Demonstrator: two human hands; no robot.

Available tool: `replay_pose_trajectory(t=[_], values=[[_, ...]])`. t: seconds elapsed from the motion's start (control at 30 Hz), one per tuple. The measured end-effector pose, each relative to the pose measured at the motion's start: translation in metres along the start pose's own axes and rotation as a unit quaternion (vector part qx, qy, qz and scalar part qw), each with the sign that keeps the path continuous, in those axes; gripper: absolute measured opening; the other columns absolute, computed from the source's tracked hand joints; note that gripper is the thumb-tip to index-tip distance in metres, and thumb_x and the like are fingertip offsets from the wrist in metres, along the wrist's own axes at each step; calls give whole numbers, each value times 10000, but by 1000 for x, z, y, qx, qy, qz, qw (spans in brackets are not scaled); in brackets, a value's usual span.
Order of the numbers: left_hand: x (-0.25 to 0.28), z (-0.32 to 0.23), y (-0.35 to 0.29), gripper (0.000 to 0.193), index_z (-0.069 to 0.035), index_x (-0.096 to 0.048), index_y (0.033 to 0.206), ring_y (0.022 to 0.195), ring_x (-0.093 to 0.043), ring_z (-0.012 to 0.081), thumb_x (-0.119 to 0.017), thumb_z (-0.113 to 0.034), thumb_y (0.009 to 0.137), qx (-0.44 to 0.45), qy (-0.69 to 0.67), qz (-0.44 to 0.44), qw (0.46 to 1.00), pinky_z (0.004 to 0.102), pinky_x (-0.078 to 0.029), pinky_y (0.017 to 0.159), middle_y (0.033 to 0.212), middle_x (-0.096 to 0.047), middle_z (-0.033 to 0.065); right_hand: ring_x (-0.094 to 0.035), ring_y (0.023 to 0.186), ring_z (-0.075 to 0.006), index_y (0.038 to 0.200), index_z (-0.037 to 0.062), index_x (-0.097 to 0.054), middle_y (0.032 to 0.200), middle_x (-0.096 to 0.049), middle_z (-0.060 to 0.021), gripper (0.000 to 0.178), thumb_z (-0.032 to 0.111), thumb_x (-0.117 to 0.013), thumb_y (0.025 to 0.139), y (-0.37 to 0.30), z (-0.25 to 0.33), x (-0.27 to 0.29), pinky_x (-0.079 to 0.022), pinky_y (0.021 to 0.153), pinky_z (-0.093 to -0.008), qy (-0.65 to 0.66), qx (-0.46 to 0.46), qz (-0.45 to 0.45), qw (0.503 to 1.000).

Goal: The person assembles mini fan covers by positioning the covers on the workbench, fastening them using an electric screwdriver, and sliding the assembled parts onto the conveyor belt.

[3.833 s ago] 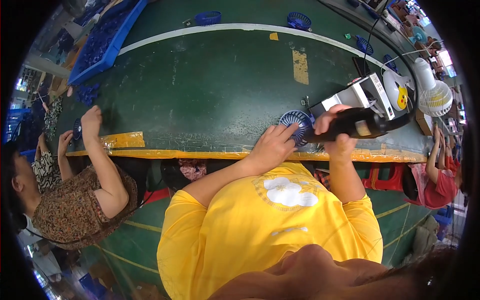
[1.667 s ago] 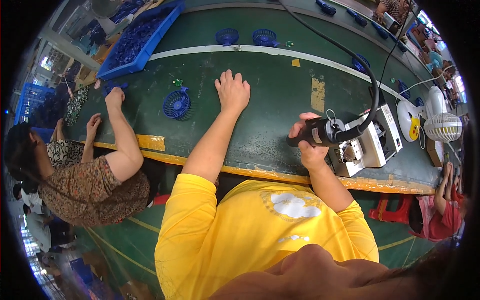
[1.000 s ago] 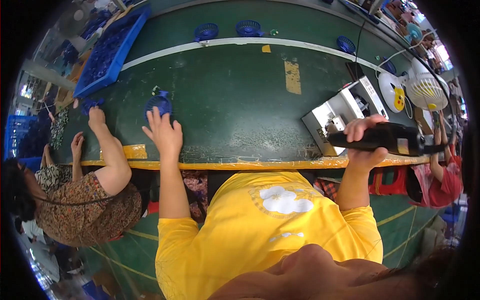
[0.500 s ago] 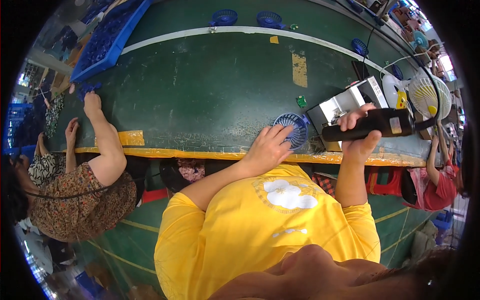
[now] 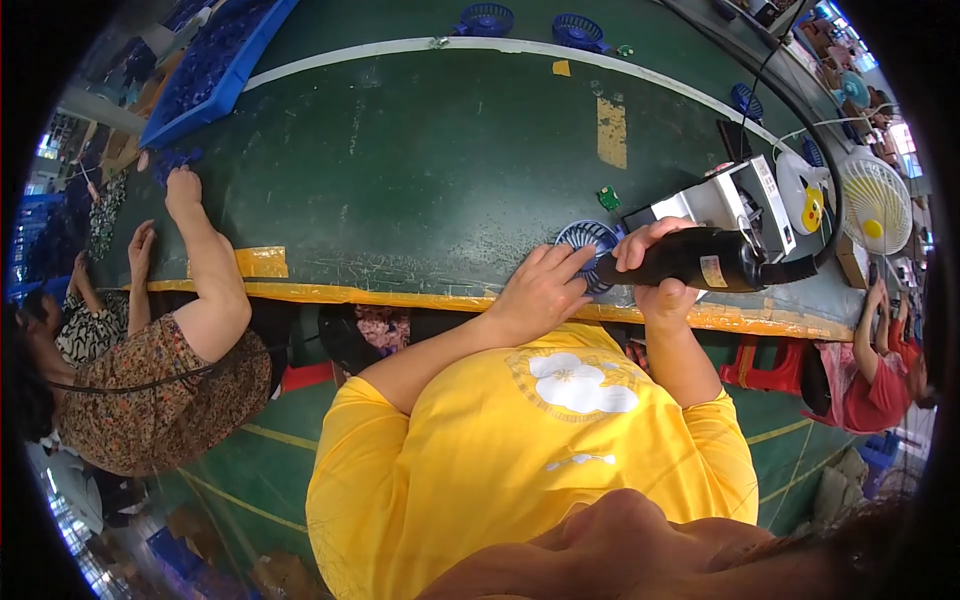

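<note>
My left hand (image 5: 543,290) lies at the table's near edge, its fingers closed over the near side of a round blue fan housing (image 5: 582,236) with a slatted grille. Wrapped in my right hand (image 5: 663,303) is a black electric screwdriver (image 5: 690,257), held nearly level with a thick black cable at its rear end. Its front end reaches the right side of the fan housing, close by my left fingertips; the tip itself is hidden. Just beyond the housing sits a small green circuit board (image 5: 608,198). A silver-white metal machine (image 5: 705,207) stands behind the screwdriver.
Several more blue fan housings (image 5: 487,19) lie beyond the white strip (image 5: 400,48). A blue tray (image 5: 228,92) of blue parts is at far left, where a co-worker's hand (image 5: 184,190) touches a blue part. White fans (image 5: 875,205) stand at right.
My right hand has brought the screwdriver leftward, from over the metal machine to the fan housing. The left hand stays on the housing. The view has shifted slightly.
</note>
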State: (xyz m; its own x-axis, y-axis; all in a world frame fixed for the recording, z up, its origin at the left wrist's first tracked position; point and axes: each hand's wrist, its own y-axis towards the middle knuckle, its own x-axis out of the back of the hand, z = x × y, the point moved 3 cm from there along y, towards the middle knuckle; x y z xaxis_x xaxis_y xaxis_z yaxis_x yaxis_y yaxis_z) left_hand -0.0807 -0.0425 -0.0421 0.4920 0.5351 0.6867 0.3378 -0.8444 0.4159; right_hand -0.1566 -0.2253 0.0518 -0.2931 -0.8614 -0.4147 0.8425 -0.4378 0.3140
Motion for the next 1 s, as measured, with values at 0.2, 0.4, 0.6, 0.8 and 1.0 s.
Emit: replay_pose_trajectory(t=[0.2, 0.4, 0.6, 0.8, 1.0], values=[[-3, 1, 1, 255, -28, -814, 992, 1374, -639, 372, -927, -242, 915, -5, -12, 2, 1000, 533, -520, 1142, 1605, -685, 154, -690, 832, -228, 1267, 41, -615, 912, -695, -86, 868, 687, -1016, 846, -6, -6, -16, -604, 851, -421, -86, -24, 47, 995], [-3, 1, -2, 253, -24, -806, 975, 1342, -653, 368, -928, -238, 914, -13, -20, 5, 1000, 530, -525, 1134, 1601, -687, 156, -740, 866, -246, 1404, 0, -609, 954, -718, -107, 919, 653, -999, 889, 2, 14, 10, -646, 865, -424, -31, 10, 4, 999], [-2, -5, 0, 244, -24, -790, 976, 1330, -666, 379, -925, -220, 921, -20, -23, -3, 1000, 535, -531, 1134, 1569, -694, 184, -635, 834, -202, 1420, 124, -609, 944, -637, -14, 960, 922, -785, 917, 26, 104, 37, -530, 885, -416, -167, 116, -73, 976], [-1, -9, 3, 244, -14, -779, 1020, 1299, -688, 386, -928, -177, 916, -33, -30, -13, 999, 537, -563, 1103, 1449, -718, 194, -666, 873, -231, 1394, 111, -611, 964, -668, -55, 902, 830, -870, 915, 27, 115, 43, -557, 920, -437, -186, 116, -133, 966], [4, -8, 0, 235, -19, -775, 1009, 1260, -700, 378, -924, -165, 901, -56, -37, -19, 998, 527, -579, 1072, 1407, -729, 182, -687, 856, -238, 1389, 100, -613, 959, -691, -60, 903, 810, -894, 907, 28, 110, 52, -577, 928, -446, -113, 102, -138, 979]])
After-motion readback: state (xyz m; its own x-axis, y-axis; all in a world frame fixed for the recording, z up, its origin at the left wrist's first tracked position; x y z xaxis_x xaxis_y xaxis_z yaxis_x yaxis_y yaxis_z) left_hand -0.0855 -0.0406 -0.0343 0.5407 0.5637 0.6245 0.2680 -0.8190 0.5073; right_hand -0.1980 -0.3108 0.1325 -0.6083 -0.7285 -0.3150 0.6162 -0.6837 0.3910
